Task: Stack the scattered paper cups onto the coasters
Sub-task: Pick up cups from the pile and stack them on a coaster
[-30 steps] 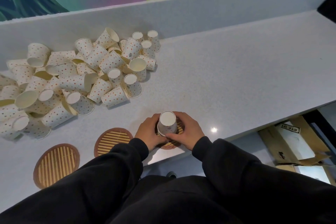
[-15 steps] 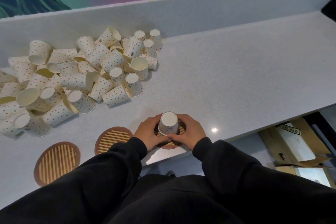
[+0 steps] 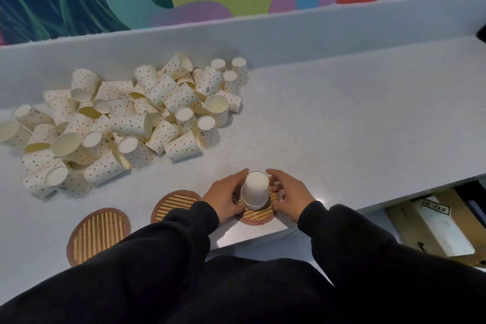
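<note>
A paper cup [image 3: 254,192] stands upside down on the rightmost bamboo coaster [image 3: 259,216], near the counter's front edge. My left hand [image 3: 224,198] and my right hand [image 3: 290,192] flank it with fingers spread. Their fingertips sit close to the cup's upper part, and strips of coaster show between the palms and the cup. Two more round coasters, the middle coaster [image 3: 175,204] and the left coaster [image 3: 98,233], lie bare to the left. A big heap of dotted paper cups [image 3: 131,121] lies scattered at the back left.
The grey counter [image 3: 355,126] runs right, with a raised ledge [image 3: 289,31] behind and a painted wall above. Its front edge drops off just behind my wrists. Cardboard boxes [image 3: 434,229] sit below at the right.
Both hands were wrapped tightly around the upside-down cup on the coaster. Now they have loosened and spread outward from it. The cup stays in place.
</note>
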A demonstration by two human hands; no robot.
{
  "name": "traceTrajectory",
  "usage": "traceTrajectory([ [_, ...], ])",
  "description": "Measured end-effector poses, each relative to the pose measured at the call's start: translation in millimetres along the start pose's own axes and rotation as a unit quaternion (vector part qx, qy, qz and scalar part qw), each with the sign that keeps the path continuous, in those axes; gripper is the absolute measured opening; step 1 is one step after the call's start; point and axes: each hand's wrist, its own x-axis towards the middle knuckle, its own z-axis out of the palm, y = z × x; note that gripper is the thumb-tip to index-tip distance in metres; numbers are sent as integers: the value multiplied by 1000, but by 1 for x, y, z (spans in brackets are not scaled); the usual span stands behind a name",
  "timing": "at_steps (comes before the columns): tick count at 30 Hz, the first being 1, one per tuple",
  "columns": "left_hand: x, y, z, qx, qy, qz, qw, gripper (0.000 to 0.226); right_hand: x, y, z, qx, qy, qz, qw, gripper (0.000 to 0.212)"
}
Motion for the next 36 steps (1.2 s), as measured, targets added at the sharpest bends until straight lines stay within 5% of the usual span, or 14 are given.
traceTrajectory([
  [5,-10,-20,-54,22,154,15,988,42,23,-21,-53,3,-8,-4,1000,60],
  [9,-10,-53,-104,67,257,-47,963,48,64,-72,-78,-24,-22,-39,999,53],
  [20,4,-92,-125,245,174,-70,951,59,171,-192,-12,-228,-93,-99,964,89],
  [28,4,-107,-128,187,110,-80,973,63,183,-190,21,-321,-130,-53,937,66],
  [32,-2,-114,-131,96,92,-92,987,73,170,-190,11,-263,-93,-33,960,67],
  [36,-2,-107,-151,-44,166,-74,982,65,147,-192,-18,-156,-14,-45,987,64],
])
